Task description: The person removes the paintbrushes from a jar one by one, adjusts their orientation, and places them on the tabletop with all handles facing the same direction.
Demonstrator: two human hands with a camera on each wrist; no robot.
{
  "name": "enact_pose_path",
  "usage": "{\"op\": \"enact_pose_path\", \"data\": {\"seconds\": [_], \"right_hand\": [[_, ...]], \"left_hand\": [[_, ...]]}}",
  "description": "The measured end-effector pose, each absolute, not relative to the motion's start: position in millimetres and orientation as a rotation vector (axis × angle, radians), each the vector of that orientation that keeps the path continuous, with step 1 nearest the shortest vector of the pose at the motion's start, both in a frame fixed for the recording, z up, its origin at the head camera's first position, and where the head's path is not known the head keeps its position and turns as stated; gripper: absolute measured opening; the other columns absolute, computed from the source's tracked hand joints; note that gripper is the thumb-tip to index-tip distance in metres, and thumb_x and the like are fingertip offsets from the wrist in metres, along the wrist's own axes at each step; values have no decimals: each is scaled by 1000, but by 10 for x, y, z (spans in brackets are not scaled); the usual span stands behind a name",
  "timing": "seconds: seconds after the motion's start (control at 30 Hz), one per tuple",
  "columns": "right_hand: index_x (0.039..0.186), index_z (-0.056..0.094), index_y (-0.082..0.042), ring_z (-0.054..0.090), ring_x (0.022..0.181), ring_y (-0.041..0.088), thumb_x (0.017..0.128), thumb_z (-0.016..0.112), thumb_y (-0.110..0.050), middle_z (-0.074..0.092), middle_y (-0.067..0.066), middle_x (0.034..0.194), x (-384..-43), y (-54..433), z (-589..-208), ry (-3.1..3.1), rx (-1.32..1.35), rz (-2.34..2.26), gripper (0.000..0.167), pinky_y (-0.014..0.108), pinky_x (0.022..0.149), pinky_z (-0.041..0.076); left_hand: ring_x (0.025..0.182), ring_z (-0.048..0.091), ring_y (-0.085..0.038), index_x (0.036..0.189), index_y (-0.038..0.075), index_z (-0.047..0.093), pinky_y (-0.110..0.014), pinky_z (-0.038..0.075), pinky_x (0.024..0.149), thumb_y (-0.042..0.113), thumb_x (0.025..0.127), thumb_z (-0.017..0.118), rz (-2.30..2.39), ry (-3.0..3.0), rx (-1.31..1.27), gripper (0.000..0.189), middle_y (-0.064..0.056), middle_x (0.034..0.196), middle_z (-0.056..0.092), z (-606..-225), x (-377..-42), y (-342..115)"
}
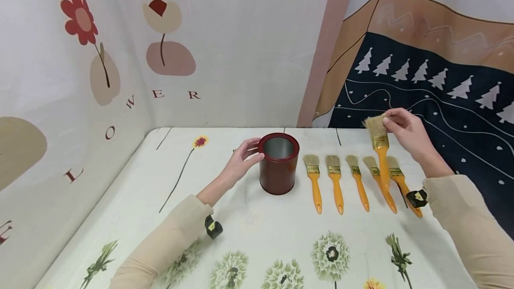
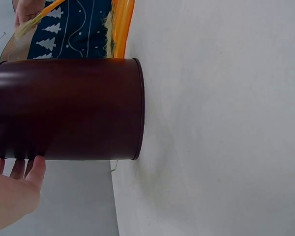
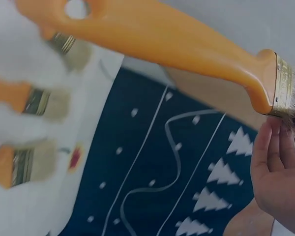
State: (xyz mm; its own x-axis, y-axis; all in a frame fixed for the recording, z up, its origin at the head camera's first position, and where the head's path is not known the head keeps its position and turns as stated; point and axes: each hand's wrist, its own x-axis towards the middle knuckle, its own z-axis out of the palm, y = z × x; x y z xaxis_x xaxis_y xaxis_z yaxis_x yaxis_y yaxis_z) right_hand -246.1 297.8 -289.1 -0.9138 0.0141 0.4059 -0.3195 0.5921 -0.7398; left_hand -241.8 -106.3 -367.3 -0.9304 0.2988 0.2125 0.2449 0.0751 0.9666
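Note:
A dark red, open-topped can [image 1: 279,176] stands upright on the table. My left hand [image 1: 240,162] touches its left side near the rim, thumb toward the front and fingers farther back. In the left wrist view, fingertips [image 2: 38,163] meet the wall of the can [image 2: 69,110]. To the right, my right hand [image 1: 410,132] pinches a paintbrush [image 1: 380,142] by its pale bristles. This brush hangs handle-down above the table, its orange handle [image 3: 182,46] large in the right wrist view. Several similar paintbrushes [image 1: 337,186] lie below and left of it in a row, bristles away from me.
A white cloth [image 1: 257,235] printed with flowers covers the table. Behind it hang a pale fabric wall [image 1: 241,48] and a dark blue panel with white trees [image 1: 401,97]. Both forearms wear small black wrist cameras.

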Motion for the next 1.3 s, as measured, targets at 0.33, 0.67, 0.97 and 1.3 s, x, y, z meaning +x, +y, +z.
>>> {"op": "enact_pose_path", "data": {"seconds": [0.33, 0.67, 0.97, 1.3], "right_hand": [[110, 54, -14, 49, 78, 15, 88, 51, -36, 54, 6, 90, -3312, 4204, -3830, -2535, 139, 1257, 31, 17, 59, 44], [111, 53, -14, 47, 79, 18, 89, 51, -35, 53, 6, 95, -3125, 4360, -3835, -2618, -54, 1315, 31, 29, 61, 45], [115, 47, -14, 42, 87, 26, 86, 36, -56, 47, 12, 107, -3319, 4833, -4268, -2712, -146, 1000, 53, 38, 65, 44], [113, 47, -5, 41, 86, 31, 90, 29, -49, 46, 19, 105, -3166, 4746, -4289, -2727, -246, 862, 52, 35, 62, 41]], "left_hand": [[115, 40, -15, 127, 14, 42, -34, 37, 92, 20, 84, 61, 2035, 2261, 558, 47, -2, 124, 45, -3669, -2414, -1062], [117, 39, -18, 129, 12, 40, -36, 36, 93, 18, 85, 61, 2035, 2256, 560, 50, -6, 126, 43, -3671, -2403, -1066], [117, 39, -17, 129, 13, 40, -35, 36, 93, 18, 85, 61, 2029, 2257, 551, 49, -5, 126, 43, -3639, -2377, -1061], [116, 40, -17, 129, 14, 40, -37, 36, 93, 22, 84, 61, 2022, 2268, 557, 50, -5, 125, 44, -3676, -2392, -1069]]}}
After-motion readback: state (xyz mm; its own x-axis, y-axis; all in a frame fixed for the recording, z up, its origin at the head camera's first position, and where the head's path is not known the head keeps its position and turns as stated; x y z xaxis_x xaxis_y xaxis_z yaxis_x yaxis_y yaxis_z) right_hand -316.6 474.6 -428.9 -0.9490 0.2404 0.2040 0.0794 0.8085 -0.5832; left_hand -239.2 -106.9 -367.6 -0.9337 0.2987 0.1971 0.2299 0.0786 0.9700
